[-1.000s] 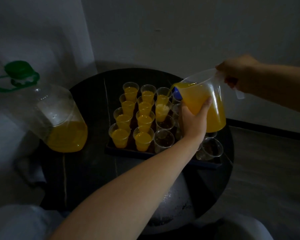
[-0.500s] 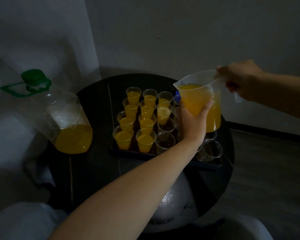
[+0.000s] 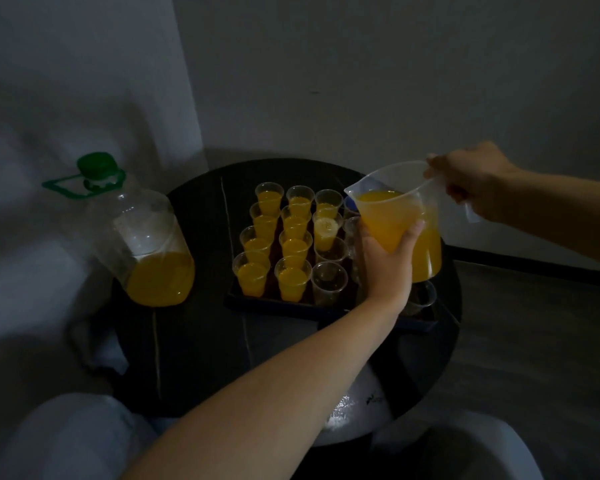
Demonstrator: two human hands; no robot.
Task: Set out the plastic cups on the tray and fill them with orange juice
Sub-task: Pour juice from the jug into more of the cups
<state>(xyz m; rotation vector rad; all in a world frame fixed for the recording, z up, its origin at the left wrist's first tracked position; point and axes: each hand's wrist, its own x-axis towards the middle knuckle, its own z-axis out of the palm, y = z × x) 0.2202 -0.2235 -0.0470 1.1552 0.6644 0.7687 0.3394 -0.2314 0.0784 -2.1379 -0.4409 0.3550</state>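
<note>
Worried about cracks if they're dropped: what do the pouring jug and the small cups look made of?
The jug: translucent, slightly frosted plastic, it seems; the orange juice shows hazily through its wall. The cups: thin, clear, glossy plastic, probably; the empty ones are see-through.

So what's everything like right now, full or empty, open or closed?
Jug, held up over the tray, mostly full of juice, not pouring.
Left hand, wrapped round the jug's side.
Right hand, gripping the jug's handle.
Filled cups, upright, juice inside.
Empty cups, upright, nothing inside yet.
Bottle, green cap on, juice low.
</note>
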